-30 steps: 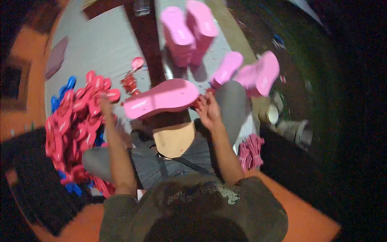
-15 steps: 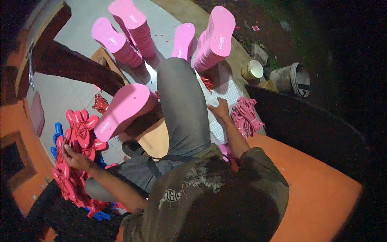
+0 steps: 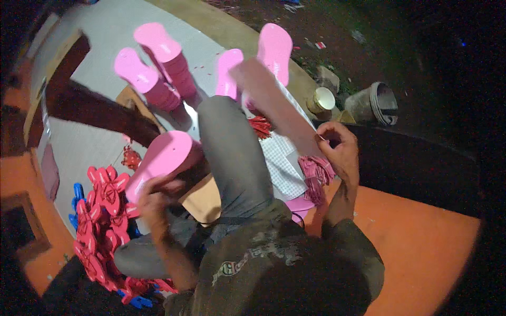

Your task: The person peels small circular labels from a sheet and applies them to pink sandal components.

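At the right, my right hand [image 3: 340,150] is closed, fingers curled round to the thumb, on one end of a long flat brownish-pink piece [image 3: 276,102]. Motion smears that piece, and its kind does not show. My left hand [image 3: 157,197] is at the near end of a pink flip-flop sole [image 3: 166,152]; its fingers are blurred and I cannot tell whether they grip. The sole lies on a dark support beside my raised knee, above a tan rounded board [image 3: 203,200].
Stacks of pink soles [image 3: 174,63] stand on the tiled floor ahead. Finished red flip-flops [image 3: 108,210] are heaped at left, with blue ones among them. Pink straps [image 3: 316,174] and red straps [image 3: 261,126] lie at right, near a bucket [image 3: 374,102] and a small pot [image 3: 322,99].
My right hand has risen to the right and now holds the long flat piece. My left hand has moved from the red flip-flop heap to the pink sole. The view has shifted slightly.
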Motion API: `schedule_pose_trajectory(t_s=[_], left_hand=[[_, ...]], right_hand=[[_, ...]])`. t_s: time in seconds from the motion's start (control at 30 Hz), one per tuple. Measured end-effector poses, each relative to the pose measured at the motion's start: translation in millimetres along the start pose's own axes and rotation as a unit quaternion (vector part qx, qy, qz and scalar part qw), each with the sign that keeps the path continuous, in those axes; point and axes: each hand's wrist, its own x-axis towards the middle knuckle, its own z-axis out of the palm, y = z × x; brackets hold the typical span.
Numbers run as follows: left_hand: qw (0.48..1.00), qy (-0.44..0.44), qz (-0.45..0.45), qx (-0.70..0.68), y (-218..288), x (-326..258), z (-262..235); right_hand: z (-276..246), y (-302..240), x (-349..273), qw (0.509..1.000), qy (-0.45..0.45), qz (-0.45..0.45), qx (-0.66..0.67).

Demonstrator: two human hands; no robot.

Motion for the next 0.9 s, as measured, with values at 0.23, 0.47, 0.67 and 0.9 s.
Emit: schedule_pose_trajectory(t_s=[0.23, 0.47, 0.67, 0.9], left_hand=[[0.98, -0.023, 0.045, -0.192, -16, 26, 120], [0.908, -0.048, -0.08, -0.409, -49, 34, 100], [0.968, -0.074, -0.103, -0.216, -55, 24, 103], [0.986, -0.001, -0.023, 0.162, -20, 10, 0]], right_hand=[[88, -42, -38, 0.949, -0.206, -0.213, -0.104], [91, -26, -10, 0.993, -0.06, -0.069, 0.072], [107, -7, 6, 0.976, -0.196, 0.037, 0.086], [89, 16, -7, 0.959, -0.272, 0.075, -0.02]])
